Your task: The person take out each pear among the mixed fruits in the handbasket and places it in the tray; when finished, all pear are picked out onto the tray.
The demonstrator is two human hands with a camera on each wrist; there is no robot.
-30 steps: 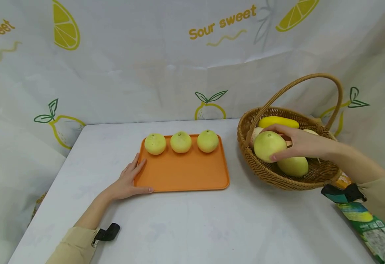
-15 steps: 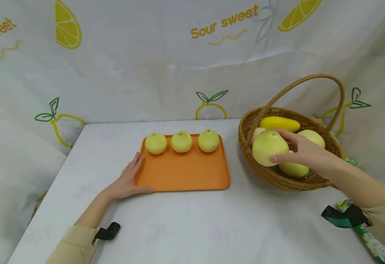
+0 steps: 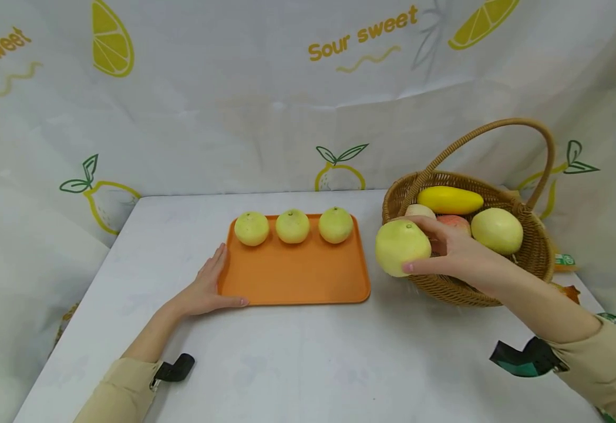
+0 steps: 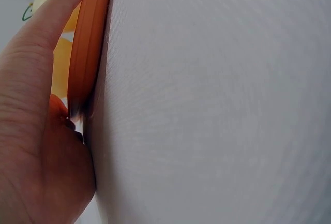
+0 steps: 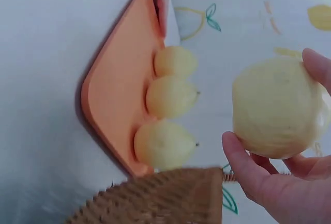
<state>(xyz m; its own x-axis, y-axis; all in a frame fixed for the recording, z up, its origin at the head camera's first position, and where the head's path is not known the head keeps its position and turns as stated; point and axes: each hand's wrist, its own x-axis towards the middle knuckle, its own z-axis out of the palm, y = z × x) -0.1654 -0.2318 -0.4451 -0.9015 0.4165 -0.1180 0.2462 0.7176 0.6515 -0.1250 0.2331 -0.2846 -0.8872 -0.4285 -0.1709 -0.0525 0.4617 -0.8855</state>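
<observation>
My right hand (image 3: 447, 252) grips a pale yellow-green round fruit (image 3: 403, 248), thumb on its near side and fingers around the far side. It holds the fruit up at the basket's left rim, as the right wrist view also shows. An orange rectangular tray (image 3: 297, 270) lies on the table with three similar fruits in a row along its back edge: left (image 3: 251, 228), middle (image 3: 292, 226) and right (image 3: 336, 225). My left hand (image 3: 204, 291) rests at the tray's front left corner, fingers straight along the left side and thumb along the front edge.
A wicker basket (image 3: 542, 252) with a tall handle stands at the right. It holds a long yellow fruit (image 3: 450, 200), a reddish fruit (image 3: 454, 223), a pale green fruit (image 3: 497, 230) and a cream-coloured one (image 3: 420, 211). A printed curtain (image 3: 223, 117) hangs behind the table.
My right hand has carried the round fruit left and toward me, from over the basket to past its left rim. My left hand stays at the tray corner.
</observation>
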